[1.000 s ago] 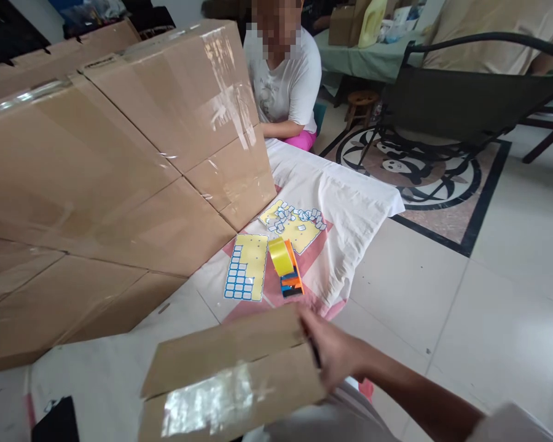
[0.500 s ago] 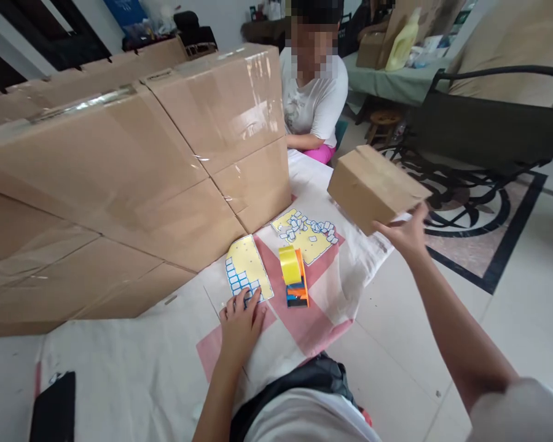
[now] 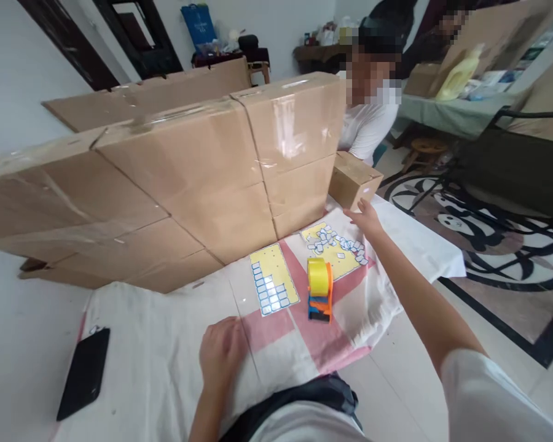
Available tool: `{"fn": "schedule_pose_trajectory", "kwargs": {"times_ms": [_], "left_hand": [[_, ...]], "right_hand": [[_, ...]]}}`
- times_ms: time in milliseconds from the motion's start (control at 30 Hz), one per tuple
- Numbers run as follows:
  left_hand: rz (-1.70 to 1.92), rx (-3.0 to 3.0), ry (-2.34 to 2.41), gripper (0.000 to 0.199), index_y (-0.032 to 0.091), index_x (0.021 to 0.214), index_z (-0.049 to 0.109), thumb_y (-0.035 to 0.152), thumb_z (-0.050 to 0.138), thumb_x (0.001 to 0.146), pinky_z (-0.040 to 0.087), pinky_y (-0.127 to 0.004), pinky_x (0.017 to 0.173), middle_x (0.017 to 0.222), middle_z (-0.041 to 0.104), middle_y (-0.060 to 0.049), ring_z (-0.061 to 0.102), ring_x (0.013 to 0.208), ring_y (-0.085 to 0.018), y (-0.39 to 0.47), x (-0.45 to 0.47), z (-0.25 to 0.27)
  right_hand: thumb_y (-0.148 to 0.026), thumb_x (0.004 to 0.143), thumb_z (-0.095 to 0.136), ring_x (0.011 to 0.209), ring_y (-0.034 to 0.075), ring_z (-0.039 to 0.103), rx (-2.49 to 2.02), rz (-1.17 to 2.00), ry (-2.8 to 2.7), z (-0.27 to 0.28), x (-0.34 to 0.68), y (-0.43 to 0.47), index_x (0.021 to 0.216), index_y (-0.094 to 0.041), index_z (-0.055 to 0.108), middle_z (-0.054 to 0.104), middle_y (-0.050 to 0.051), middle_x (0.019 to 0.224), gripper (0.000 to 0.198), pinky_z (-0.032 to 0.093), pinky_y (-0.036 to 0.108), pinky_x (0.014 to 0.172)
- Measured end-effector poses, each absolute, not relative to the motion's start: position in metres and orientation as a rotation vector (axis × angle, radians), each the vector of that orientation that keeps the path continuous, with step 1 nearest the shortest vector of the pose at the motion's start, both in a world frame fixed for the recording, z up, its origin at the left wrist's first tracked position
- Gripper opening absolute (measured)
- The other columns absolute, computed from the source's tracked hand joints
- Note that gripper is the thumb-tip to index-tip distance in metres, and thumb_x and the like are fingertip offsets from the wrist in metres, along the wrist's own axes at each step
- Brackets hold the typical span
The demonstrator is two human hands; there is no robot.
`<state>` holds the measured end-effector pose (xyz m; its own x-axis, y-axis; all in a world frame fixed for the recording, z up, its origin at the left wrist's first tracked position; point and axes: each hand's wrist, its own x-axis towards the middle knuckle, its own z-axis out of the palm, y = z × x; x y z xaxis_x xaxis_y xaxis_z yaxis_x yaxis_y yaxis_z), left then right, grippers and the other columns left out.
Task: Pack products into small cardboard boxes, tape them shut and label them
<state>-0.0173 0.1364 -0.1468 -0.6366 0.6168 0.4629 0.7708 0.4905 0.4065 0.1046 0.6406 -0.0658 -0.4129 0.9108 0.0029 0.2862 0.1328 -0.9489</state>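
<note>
Head view: right hand's (image 3: 366,220) grip, partly open, touches the small carton (image 3: 352,179).

we find the large carton (image 3: 203,178) cut off at the left edge. a co-worker (image 3: 372,136) has both hands hidden from us. we cannot be certain whether the right hand (image 3: 365,216) grips the small box (image 3: 349,183) or merely touches it; the box's far side is concealed. the left hand's (image 3: 219,351) fingertips are indistinct.

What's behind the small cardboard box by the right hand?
Behind the small box, part of a person in white shows. That person's hands, and whatever they may touch, are covered from view.
</note>
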Motion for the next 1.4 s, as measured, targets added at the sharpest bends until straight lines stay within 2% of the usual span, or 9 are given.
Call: {"fn": "schedule_pose_trajectory", "kwargs": {"times_ms": [200,333,467,700,767,833,967,1200,1400], "left_hand": [[-0.825,-0.685,-2.45,0.019,0.021,0.098,0.068,0.037,0.059,0.093,0.049,-0.031,0.072,0.091,0.073,-0.004,0.06,0.075,-0.018,0.017,-0.09,-0.121],[-0.836,-0.44,-2.396,0.025,0.02,0.095,0.068,0.042,0.057,0.093,0.049,-0.033,0.075,0.092,0.072,-0.005,0.059,0.076,-0.018,-0.016,-0.159,-0.103],[-0.916,-0.37,-2.346,0.033,0.018,0.093,0.065,0.041,0.042,0.099,0.052,-0.035,0.089,0.114,0.07,-0.012,0.064,0.106,-0.021,-0.014,-0.246,-0.089],[-0.859,-0.364,-2.469,0.065,0.02,0.154,0.032,0.023,0.051,0.092,0.038,-0.039,0.118,0.16,0.041,-0.012,0.039,0.146,-0.024,-0.004,-0.372,-0.053],[-0.804,-0.329,-2.559,0.072,0.024,0.156,0.029,0.02,0.054,0.089,0.045,-0.042,0.111,0.159,0.04,-0.012,0.047,0.139,-0.028,-0.008,-0.39,-0.046],[-0.744,-0.264,-2.649,0.07,0.026,0.154,0.033,0.018,0.054,0.088,0.052,-0.044,0.098,0.151,0.047,-0.014,0.06,0.123,-0.03,-0.013,-0.399,-0.044],[-0.628,-0.197,-2.779,0.042,0.026,0.128,0.061,0.015,0.054,0.088,0.054,-0.041,0.086,0.132,0.058,-0.011,0.066,0.101,-0.026,-0.026,-0.401,-0.046],[-0.544,-0.217,-2.857,0.031,0.024,0.126,0.06,0.027,0.057,0.096,0.055,-0.04,0.086,0.132,0.058,-0.007,0.063,0.097,-0.019,-0.034,-0.399,-0.046],[-0.573,-0.176,-2.854,0.03,0.022,0.125,0.06,0.031,0.058,0.096,0.056,-0.041,0.086,0.132,0.059,-0.008,0.063,0.099,-0.019,-0.029,-0.394,-0.047]], "right_hand": [[-0.045,0.08,0.074,0.089,0.022,0.071,-0.922,1.298,-1.89,-0.035,0.144,0.513,0.098,-0.02,0.073,0.076,0.008,0.101,0.03,0.057,0.032,0.08],[-0.041,0.087,0.069,0.079,0.02,0.069,-0.669,1.283,-2.079,-0.008,0.114,0.424,0.083,-0.022,0.072,0.074,0.004,0.083,0.02,0.054,0.029,0.073],[-0.033,0.091,0.061,0.075,0.018,0.067,-0.249,1.403,-2.397,-0.014,0.026,0.327,0.084,-0.021,0.072,0.073,0.004,0.08,0.018,0.052,0.028,0.069],[-0.026,0.094,0.056,0.08,0.017,0.073,0.003,1.658,-2.836,-0.053,-0.179,0.168,0.129,-0.018,0.065,0.077,0.007,0.099,0.037,0.057,0.028,0.075],[-0.019,0.092,0.055,0.091,0.019,0.074,-0.023,1.585,-2.907,-0.058,-0.234,0.13,0.14,-0.017,0.057,0.068,0.014,0.131,0.048,0.058,0.029,0.08],[-0.011,0.087,0.057,0.116,0.024,0.068,-0.098,1.479,-2.949,-0.062,-0.284,0.102,0.146,-0.014,0.05,0.038,0.019,0.161,0.06,0.055,0.032,0.095],[-0.008,0.088,0.058,0.138,0.034,0.051,-0.374,1.288,-2.998,-0.073,-0.356,0.08,0.16,-0.016,0.025,0.001,0.02,0.171,0.08,0.046,0.044,0.111],[-0.036,0.099,0.061,0.125,0.029,0.058,-0.631,1.08,-3.049,-0.09,-0.407,0.083,0.145,-0.023,0.048,0.048,0.012,0.149,0.049,0.053,0.052,0.101],[-0.034,0.098,0.064,0.115,0.026,0.063,-0.721,0.9,-3.167,-0.076,-0.42,0.08,0.133,-0.018,0.057,0.059,0.011,0.135,0.04,0.056,0.048,0.095]]}}
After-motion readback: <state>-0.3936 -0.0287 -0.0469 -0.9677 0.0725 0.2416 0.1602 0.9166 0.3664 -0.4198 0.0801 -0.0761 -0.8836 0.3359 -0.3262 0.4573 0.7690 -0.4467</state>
